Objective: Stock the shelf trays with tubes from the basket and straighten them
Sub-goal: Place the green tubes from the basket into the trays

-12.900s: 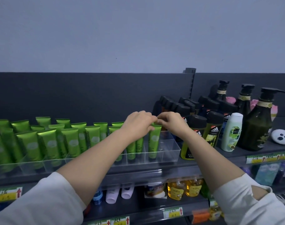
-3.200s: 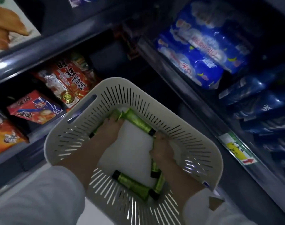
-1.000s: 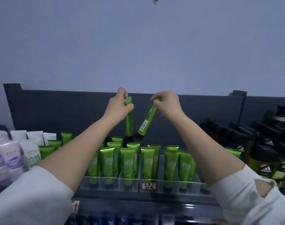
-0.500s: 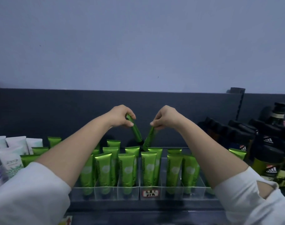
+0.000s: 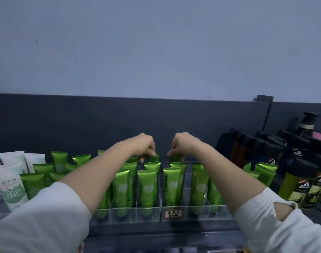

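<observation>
- The left hand point(image 5: 144, 146) is above and a little left of the handwritten label point(image 5: 173, 214). Its fingers are curled and pinch the flat top end of a green tube point(image 5: 154, 158).
- That tube stands upright at the back of the rows behind the label. Its lower part is hidden by the tubes in front.
- The right hand point(image 5: 183, 145) is above and just right of the label. Its fingers are also curled, pinching the top end of a second green tube point(image 5: 176, 159), which stands upright at the back too.
- The two hands are near each other but apart.
- The label is stuck on the front wall of the clear trays point(image 5: 148, 215), which run out to both sides of it.
- Rows of green tubes point(image 5: 146, 189) stand in the trays behind the label, flat ends up. Several read "Chamomile".
- Far left of the label stand white tubes point(image 5: 11, 185).
- Far right of the label stand dark bottles point(image 5: 302, 187) with black caps, and behind them a pump bottle point(image 5: 307, 123).
- Behind everything is a dark back panel point(image 5: 64, 123) under a pale wall point(image 5: 156, 42).
- White sleeves point(image 5: 37, 225) cover both arms near the bottom edge.
</observation>
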